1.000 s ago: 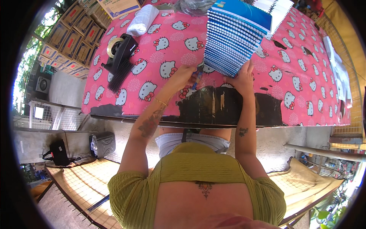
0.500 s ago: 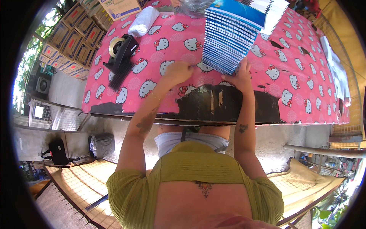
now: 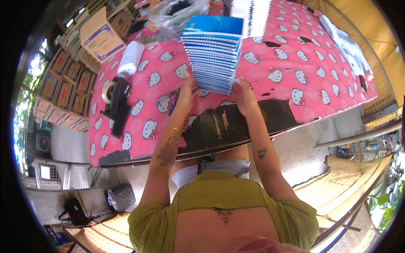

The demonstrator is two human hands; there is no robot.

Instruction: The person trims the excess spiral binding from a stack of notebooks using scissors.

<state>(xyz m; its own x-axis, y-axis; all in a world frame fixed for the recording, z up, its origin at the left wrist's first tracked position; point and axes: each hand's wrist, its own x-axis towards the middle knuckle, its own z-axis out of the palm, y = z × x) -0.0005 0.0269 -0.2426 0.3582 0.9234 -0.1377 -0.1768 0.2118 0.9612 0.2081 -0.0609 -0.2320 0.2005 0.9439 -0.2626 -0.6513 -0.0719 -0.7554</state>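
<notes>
- The tall stack of blue spiral notebooks (image 3: 214,52) now stands squarer and more upright on the pink cartoon-cat worktop (image 3: 320,63); a second ago it leaned to the right.
- The left hand (image 3: 187,89) has moved in against the stack's lower left side, fingers flat on the covers rather than closed round anything.
- The right hand (image 3: 244,93) presses the lower right corner, its grip open too.
- Judged from this, the pile is being evened up between both palms.
- A tape dispenser (image 3: 114,98) and a white roll (image 3: 130,59) lie well apart to the left.
</notes>
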